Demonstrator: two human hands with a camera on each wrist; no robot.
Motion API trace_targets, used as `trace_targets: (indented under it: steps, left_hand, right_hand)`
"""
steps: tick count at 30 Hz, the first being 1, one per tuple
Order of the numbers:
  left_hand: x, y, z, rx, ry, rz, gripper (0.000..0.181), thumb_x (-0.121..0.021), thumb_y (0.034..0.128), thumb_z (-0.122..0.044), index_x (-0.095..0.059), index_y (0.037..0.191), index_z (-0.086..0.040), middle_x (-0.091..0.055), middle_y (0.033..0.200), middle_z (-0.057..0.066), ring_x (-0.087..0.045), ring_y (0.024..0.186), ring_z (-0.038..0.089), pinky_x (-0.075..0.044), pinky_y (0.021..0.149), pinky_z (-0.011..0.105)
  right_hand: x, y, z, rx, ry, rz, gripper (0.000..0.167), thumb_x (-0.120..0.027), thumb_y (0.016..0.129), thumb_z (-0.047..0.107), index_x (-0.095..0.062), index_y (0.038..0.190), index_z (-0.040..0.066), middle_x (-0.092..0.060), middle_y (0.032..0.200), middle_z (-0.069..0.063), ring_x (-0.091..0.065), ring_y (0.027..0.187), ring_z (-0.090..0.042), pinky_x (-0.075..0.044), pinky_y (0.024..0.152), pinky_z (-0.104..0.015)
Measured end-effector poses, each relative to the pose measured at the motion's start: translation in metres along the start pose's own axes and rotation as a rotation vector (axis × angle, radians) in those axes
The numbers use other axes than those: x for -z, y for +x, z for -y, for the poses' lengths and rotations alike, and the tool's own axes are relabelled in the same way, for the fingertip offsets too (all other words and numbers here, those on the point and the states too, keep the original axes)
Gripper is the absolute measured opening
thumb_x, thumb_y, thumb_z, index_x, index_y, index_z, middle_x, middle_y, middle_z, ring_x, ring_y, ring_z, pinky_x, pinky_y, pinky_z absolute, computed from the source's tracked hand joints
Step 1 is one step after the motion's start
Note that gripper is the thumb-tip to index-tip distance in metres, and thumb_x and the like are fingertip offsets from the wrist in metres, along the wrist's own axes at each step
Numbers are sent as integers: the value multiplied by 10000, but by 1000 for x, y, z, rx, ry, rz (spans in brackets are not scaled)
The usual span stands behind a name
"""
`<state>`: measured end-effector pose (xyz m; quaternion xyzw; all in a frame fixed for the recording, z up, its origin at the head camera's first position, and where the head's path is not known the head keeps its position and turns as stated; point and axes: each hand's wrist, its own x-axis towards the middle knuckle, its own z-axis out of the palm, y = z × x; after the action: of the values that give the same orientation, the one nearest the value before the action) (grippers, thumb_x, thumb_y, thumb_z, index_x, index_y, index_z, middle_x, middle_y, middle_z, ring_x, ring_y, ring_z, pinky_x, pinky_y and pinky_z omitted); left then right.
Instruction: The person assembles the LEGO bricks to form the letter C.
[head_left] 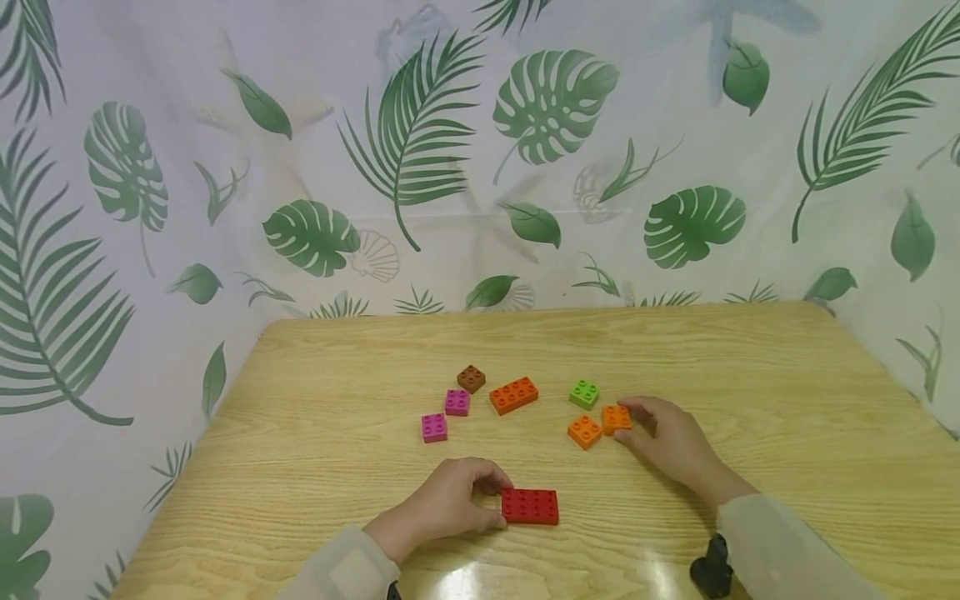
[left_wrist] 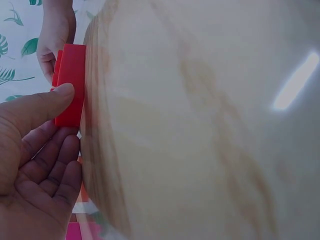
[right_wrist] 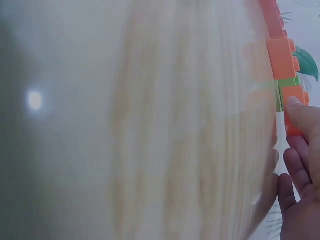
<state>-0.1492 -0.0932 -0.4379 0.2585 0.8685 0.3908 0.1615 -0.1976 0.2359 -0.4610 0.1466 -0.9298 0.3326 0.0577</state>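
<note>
In the head view my left hand (head_left: 453,497) pinches the left end of a red building brick (head_left: 530,507), which lies studs up on the table. The left wrist view shows the thumb on the side of this red brick (left_wrist: 71,85). Farther right, my right hand (head_left: 675,442) pinches an orange square brick (head_left: 617,419) between thumb and fingers. Close beside it lies a second orange square brick (head_left: 584,431). A lime green brick (head_left: 583,394) sits just behind the two. The right wrist view has my thumb against the held orange brick (right_wrist: 294,107).
Left of the green brick lies a longer orange-red brick (head_left: 514,396). A brown brick (head_left: 471,378) and two magenta bricks, one behind (head_left: 457,402) and one nearer (head_left: 434,427), lie farther left. A leaf-print cloth (head_left: 450,167) hangs behind the wooden table (head_left: 337,358).
</note>
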Motion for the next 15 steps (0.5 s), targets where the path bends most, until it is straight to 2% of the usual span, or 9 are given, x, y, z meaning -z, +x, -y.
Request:
trace_targets:
  steps: [8,15]
  left_hand:
    - [0,0,3,-8,-6,-1,317,-824,747,-153,-686,1032,-141,-637,988,-121,-580,940,46,-467,864,233]
    - [-1,1,3,-6,-5,1,317,-825,747,-159,-685,1031,-145,-638,990,-124,-580,941,42,-467,865,232]
  right_hand:
    - [7,-4,1,-72,27,-63,510,-697,870,353,-582,1252,36,-612,1122,-170,-600,969,-350,-510,777,-502]
    - [4,-7,3,-24,41,-164,444,-745,839,276,-622,1206,58,-629,1096,-102,-578,933,-248,-500,745,-424]
